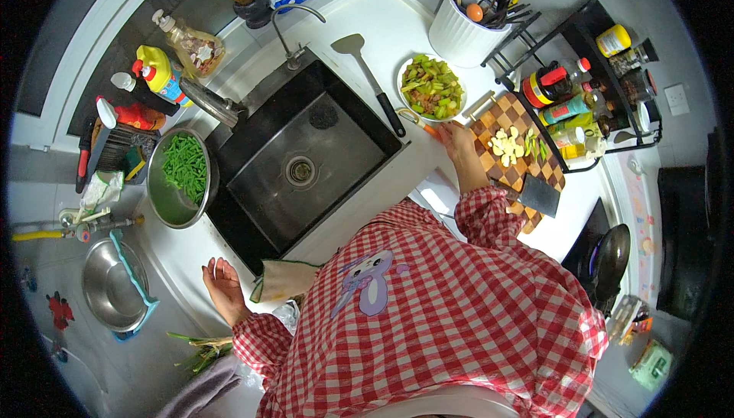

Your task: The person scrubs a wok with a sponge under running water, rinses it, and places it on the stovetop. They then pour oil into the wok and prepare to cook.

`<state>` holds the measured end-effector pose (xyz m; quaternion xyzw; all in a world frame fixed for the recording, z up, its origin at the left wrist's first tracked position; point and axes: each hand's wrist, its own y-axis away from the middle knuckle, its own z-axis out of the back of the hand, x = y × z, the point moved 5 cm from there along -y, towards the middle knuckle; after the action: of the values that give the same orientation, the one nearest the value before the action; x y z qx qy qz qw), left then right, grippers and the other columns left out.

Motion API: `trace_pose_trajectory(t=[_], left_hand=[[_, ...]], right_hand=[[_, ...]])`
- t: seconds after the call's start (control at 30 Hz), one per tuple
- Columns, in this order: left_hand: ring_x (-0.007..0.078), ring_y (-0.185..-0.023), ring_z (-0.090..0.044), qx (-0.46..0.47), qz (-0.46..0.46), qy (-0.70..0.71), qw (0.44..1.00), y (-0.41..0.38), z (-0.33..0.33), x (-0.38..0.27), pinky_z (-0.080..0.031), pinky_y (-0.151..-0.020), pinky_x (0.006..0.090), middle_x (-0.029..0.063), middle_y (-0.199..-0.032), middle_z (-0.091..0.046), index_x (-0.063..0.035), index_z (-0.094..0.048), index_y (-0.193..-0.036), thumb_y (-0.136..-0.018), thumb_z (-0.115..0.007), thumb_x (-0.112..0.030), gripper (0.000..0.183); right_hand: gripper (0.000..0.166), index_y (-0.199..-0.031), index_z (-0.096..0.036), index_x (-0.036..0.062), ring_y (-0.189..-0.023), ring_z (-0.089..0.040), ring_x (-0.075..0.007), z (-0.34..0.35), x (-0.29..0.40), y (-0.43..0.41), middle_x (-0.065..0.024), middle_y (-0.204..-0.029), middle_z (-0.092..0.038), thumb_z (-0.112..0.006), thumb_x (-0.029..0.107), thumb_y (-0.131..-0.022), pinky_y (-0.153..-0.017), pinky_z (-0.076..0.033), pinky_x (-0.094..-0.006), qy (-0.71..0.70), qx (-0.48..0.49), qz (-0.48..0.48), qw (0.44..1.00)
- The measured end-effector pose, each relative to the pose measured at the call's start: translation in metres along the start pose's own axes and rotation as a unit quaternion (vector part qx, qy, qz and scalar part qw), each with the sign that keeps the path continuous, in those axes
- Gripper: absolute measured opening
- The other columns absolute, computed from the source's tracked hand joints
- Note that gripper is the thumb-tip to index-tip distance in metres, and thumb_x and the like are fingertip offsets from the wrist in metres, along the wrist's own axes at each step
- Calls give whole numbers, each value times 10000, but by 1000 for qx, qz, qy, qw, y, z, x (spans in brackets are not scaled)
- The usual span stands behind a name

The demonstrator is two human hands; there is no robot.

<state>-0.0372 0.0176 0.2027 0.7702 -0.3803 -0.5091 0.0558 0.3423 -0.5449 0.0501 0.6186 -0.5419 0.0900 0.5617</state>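
Note:
My right hand (pixel 457 144) has its fingers around the handle end of an orange-handled peeler (pixel 423 124), between the plate and the cutting board. My left hand (pixel 223 288) is palm up near the sink's lower left corner, fingers apart and holding nothing. The checkered wooden cutting board (pixel 498 169) bears sliced garlic (pixel 507 146), cut green pieces (pixel 535 145) and a cleaver (pixel 539 195). A white plate (pixel 403 94) holds chopped green stalks with meat. Cut green beans (pixel 184 164) lie in a steel bowl (pixel 160 203) left of the sink.
The black sink (pixel 264 194) lies before me, with a spatula (pixel 370 76) along its right side. A spice rack (pixel 596 62) and a white utensil holder (pixel 461 36) stand at the back right. A pan (pixel 612 260) is on the stove at right. A cloth (pixel 289 279) lies by the sink.

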Motion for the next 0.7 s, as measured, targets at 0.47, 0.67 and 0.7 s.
trace_pose_trajectory(t=[0.47,0.67,0.7], left_hand=[[169,-832,-600,-6,-8,32,999,43,-23,45,-518,-753,267,99,-914,-620,-10,-560,-1055,-932,-571,-286,303],[155,-828,-615,1,3,-24,1000,49,-47,65,-515,-756,271,81,-924,-641,-21,-577,-1068,-928,-572,-241,261],[153,-834,-618,7,8,-38,999,49,-50,69,-517,-760,266,77,-931,-644,-20,-579,-1078,-931,-569,-246,270]], right_hand=[[437,-1291,-297,-63,-1093,-547,-412,-34,14,-16,-247,-1270,-427,-359,-87,-859,-890,-556,-487,12,9,-24,1000],[363,-1210,-364,-50,-1067,-568,-396,-32,29,2,-234,-1188,-480,-436,-10,-857,-886,-541,-517,57,57,19,997],[360,-1212,-361,-46,-1030,-587,-375,-34,31,8,-232,-1175,-493,-439,8,-865,-832,-565,-466,79,81,19,993]])
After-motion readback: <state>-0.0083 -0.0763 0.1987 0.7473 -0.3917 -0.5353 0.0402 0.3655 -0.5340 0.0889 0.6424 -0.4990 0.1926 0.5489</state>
